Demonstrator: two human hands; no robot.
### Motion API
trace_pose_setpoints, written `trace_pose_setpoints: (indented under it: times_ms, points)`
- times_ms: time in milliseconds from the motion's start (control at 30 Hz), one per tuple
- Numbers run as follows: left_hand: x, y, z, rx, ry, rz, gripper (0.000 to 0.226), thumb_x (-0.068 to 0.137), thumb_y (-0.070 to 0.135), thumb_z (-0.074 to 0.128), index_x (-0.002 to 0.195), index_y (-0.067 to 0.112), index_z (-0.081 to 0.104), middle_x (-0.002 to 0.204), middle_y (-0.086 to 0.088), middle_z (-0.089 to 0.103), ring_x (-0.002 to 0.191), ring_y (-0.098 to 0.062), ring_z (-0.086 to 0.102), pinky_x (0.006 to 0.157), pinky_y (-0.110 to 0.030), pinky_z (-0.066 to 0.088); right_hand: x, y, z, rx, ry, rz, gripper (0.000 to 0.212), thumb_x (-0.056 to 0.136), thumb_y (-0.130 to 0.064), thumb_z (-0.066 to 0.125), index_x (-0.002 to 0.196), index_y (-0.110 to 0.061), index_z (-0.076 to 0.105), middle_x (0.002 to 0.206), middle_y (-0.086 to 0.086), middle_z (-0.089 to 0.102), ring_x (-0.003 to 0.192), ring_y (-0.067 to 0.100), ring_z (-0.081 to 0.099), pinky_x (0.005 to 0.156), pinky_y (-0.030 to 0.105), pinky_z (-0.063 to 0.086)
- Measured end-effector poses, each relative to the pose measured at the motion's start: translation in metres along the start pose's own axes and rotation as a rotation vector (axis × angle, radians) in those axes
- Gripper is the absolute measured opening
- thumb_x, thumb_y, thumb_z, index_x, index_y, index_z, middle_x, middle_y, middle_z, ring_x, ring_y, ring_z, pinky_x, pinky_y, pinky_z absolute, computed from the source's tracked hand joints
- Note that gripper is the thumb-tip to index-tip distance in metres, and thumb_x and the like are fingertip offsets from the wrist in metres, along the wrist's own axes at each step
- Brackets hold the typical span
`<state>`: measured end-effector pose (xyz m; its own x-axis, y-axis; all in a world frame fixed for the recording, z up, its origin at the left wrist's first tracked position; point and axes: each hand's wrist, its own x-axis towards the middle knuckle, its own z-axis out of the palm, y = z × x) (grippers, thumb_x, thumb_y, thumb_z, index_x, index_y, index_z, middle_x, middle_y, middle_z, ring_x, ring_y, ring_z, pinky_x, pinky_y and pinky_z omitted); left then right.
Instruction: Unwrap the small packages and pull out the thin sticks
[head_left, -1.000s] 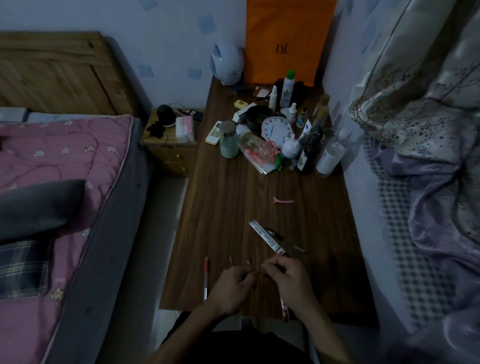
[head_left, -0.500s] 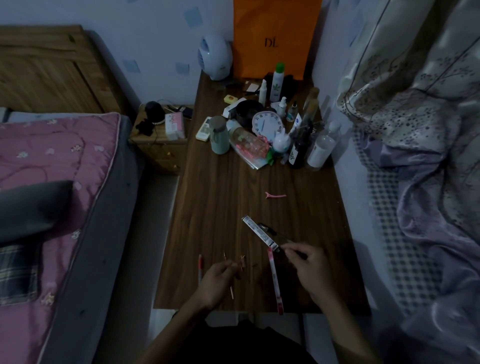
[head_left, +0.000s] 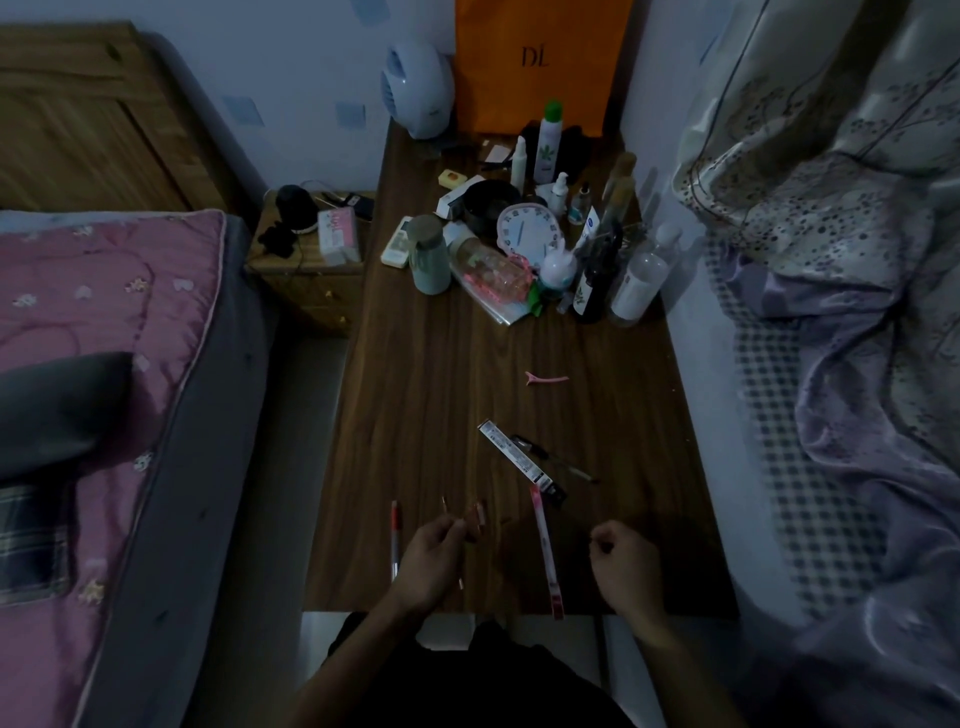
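- Thin pink stick (head_left: 460, 569) sits pinched between the curled fingers of the left hand (head_left: 434, 564), low over the near edge of the wooden table (head_left: 415, 395); its lower end pokes out below the fingers
- Small pinkish bits (head_left: 478, 512) lie on the table at 12 o'clock from that hand, just beyond its fingertips, too dim to tell apart
- Red-and-white pen (head_left: 395, 538) lies on the table at 9 o'clock from the left hand, just beside it
- Right hand (head_left: 621, 566) hovers at 3 o'clock from the left, fingers curled inward; whether it grips anything cannot be told
- Long pink strip (head_left: 545, 551) lies between the two hands, running toward the table's near edge
- White labelled strip (head_left: 511, 457) and a dark pen (head_left: 553, 460) lie at 12 o'clock from the pink strip
- Pink hair clip (head_left: 545, 379) lies farther out at 12 o'clock, well apart, before the cluster of bottles (head_left: 597, 260) and the clock (head_left: 527, 234)
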<state>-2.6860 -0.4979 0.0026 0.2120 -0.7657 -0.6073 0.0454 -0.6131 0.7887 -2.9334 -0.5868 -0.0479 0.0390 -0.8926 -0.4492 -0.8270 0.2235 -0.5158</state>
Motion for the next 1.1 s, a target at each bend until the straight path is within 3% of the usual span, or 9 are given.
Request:
trace_pose_setpoints:
  times_ms: [100,267,433,533,700,933,1100]
  points:
    - [0.001,-0.005,-0.003,-0.016,0.013,0.002,0.029,0.101,0.028,0.043,0.081,0.025,0.063,0.050,0.006,0.059,0.041,-0.005,0.052,0.039,-0.022,0.039,0.003,0.010,0.009,-0.125,-0.025,0.016,0.012,0.091,-0.016,0.065,0.099,-0.024,0.068,0.096,-0.004,0.072,0.078,0.005,0.062,0.068,0.023,0.054]
    - [0.000,-0.011,-0.011,-0.086,-0.014,-0.030,0.021,0.101,0.025,0.044,0.093,0.016,0.061,0.063,0.003,0.067,0.051,-0.008,0.061,0.047,-0.021,0.048,0.008,0.010,0.014,-0.223,-0.056,-0.006,0.012,0.091,-0.018,0.065,0.101,-0.024,0.069,0.098,-0.005,0.071,0.088,0.010,0.066,0.074,0.026,0.054]
    - [0.003,-0.021,-0.022,-0.173,0.053,-0.062,0.024,0.098,0.023,0.050,0.082,0.024,0.067,0.068,0.000,0.069,0.059,-0.016,0.067,0.055,-0.027,0.053,0.008,0.011,0.012,-0.225,-0.082,-0.049,0.015,0.089,-0.017,0.067,0.102,-0.023,0.069,0.100,-0.005,0.071,0.091,0.011,0.066,0.080,0.031,0.056]
    - [0.004,-0.026,-0.031,-0.195,0.058,-0.077,0.021,0.096,0.026,0.051,0.085,0.027,0.068,0.075,-0.001,0.071,0.067,-0.019,0.070,0.063,-0.032,0.057,0.008,0.013,0.010,-0.190,-0.090,-0.058,0.020,0.086,-0.014,0.070,0.106,-0.018,0.070,0.102,-0.001,0.073,0.095,0.017,0.068,0.083,0.035,0.057]
    - [0.003,-0.027,-0.036,-0.251,0.088,-0.073,0.023,0.097,0.024,0.051,0.083,0.026,0.069,0.072,-0.001,0.069,0.064,-0.016,0.068,0.059,-0.028,0.055,0.008,0.012,0.005,-0.105,-0.082,-0.032,0.023,0.084,-0.011,0.073,0.106,-0.015,0.070,0.101,0.002,0.073,0.095,0.019,0.068,0.085,0.038,0.057]
    - [-0.002,-0.024,-0.048,-0.393,0.190,-0.113,0.022,0.097,0.020,0.053,0.087,0.013,0.072,0.078,-0.012,0.073,0.073,-0.027,0.073,0.058,-0.030,0.056,-0.013,-0.024,0.003,-0.012,0.099,-0.100,0.019,0.089,-0.012,0.067,0.107,-0.017,0.068,0.101,-0.001,0.070,0.092,0.013,0.066,0.077,0.030,0.057]
    - [-0.008,-0.024,-0.059,-0.364,0.266,-0.073,0.028,0.096,0.024,0.055,0.077,0.015,0.073,0.076,-0.010,0.073,0.068,-0.022,0.071,0.056,-0.026,0.055,-0.029,-0.077,0.023,-0.017,-0.035,-0.255,0.013,0.091,-0.021,0.066,0.099,-0.030,0.064,0.089,-0.017,0.063,0.080,-0.003,0.061,0.067,0.014,0.049]
